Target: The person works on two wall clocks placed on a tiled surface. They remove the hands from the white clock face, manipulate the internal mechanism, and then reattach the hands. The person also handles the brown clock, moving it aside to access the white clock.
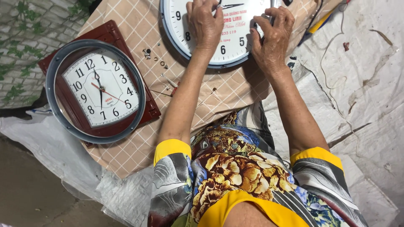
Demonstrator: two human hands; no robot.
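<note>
The round wall clock (214, 31) is laid at the far centre of the checked cloth (139, 25). The left hand (205, 23) is pressed flat on its dial, fingers narrow, near the black clock hands (229, 6). The rim is gripped at the right by the right hand (273, 35).

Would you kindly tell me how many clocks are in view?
2: a round white-faced clock with a blue rim under both hands at the top, and a square dark red clock at left, beneath a loose grey ring.

Round clock (235, 46) – glossy plastic rim, smooth white paper-like dial. Square clock (101, 86) – dark red glossy plastic frame, loose grey ring (54, 113) shiny. Checked cloth (139, 25) matt.
</note>
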